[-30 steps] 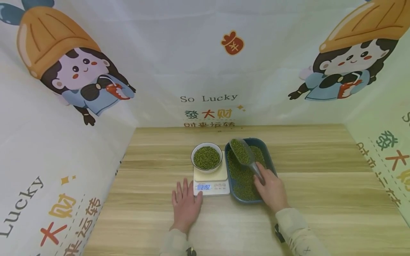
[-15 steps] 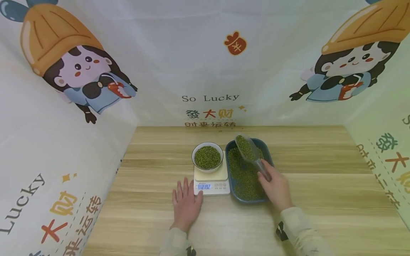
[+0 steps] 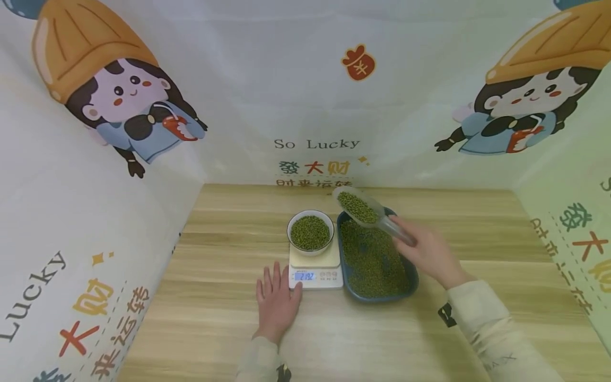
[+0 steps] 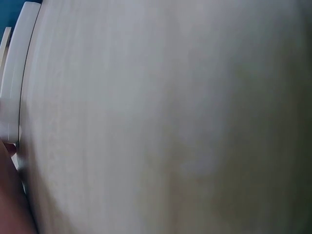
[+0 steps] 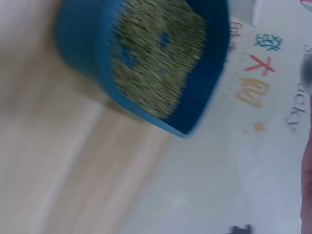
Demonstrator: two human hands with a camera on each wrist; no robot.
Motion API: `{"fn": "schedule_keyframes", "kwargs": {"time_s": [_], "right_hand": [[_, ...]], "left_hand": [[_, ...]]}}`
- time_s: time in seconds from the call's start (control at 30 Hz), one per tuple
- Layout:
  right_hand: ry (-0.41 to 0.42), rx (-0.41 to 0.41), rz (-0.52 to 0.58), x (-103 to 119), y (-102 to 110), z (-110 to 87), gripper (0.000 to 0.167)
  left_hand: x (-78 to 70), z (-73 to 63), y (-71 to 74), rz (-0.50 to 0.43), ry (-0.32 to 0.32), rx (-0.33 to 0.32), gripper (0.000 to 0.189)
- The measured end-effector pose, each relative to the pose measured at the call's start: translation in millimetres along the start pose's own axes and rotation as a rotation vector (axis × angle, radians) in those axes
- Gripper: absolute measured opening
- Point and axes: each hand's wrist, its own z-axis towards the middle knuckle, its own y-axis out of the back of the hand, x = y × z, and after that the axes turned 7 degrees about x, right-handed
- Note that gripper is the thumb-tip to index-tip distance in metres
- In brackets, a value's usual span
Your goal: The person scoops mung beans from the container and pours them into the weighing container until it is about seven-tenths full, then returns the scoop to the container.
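My right hand [image 3: 426,248] grips the handle of a translucent grey scoop [image 3: 393,230], which is heaped with green mung beans [image 3: 357,207]. The scoop is held over the far end of a blue tray [image 3: 346,286] that holds more mung beans. My left hand [image 3: 278,305] lies flat with fingers spread, its thumb at the lower left corner of a white kitchen scale [image 3: 317,285]. On the scale stands a white bowl [image 3: 311,252] full of mung beans; the display reads 2192, any decimal point too small to make out. In the right wrist view the tray [image 5: 78,41] looks blurred.
The wooden table [image 3: 229,228] carries the scale and the tray side by side. A white printed cloth [image 3: 238,79] rises at the back and both sides. Only the scale's white edge [image 4: 22,58] and part of the hand show in the left wrist view.
My right hand has lifted the loaded scoop up from the tray and moved away and to the right. The left hand, bowl and display reading stay the same.
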Motion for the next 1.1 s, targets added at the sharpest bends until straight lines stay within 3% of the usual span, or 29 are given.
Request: {"fn": "schedule_keyframes", "kwargs": {"time_s": [0.13, 0.3, 0.43, 0.77, 1.1], "right_hand": [[0.13, 0.072, -0.094, 11.8, 17.7, 16.1, 0.047], [0.155, 0.232, -0.157, 28.2, 31.5, 32.7, 0.046], [0.173, 0.305, -0.21, 39.9, 35.6, 44.8, 0.046], [0.228, 0.339, -0.315, 54.6, 30.6, 61.3, 0.043], [0.318, 0.36, -0.426, 65.9, 27.7, 71.9, 0.045]], "left_hand": [[0.2, -0.6, 1.0, -0.018, -0.01, -0.015, 0.06], [-1.6, -3.1, 3.7, -0.023, -0.007, -0.006, 0.059], [-2.3, -3.6, 5.9, -0.016, -0.001, 0.006, 0.059], [-0.6, -1.9, -3.7, -0.007, -0.001, 0.006, 0.06], [0.9, -0.1, 0.0, -0.004, -0.004, -0.014, 0.06]]}}
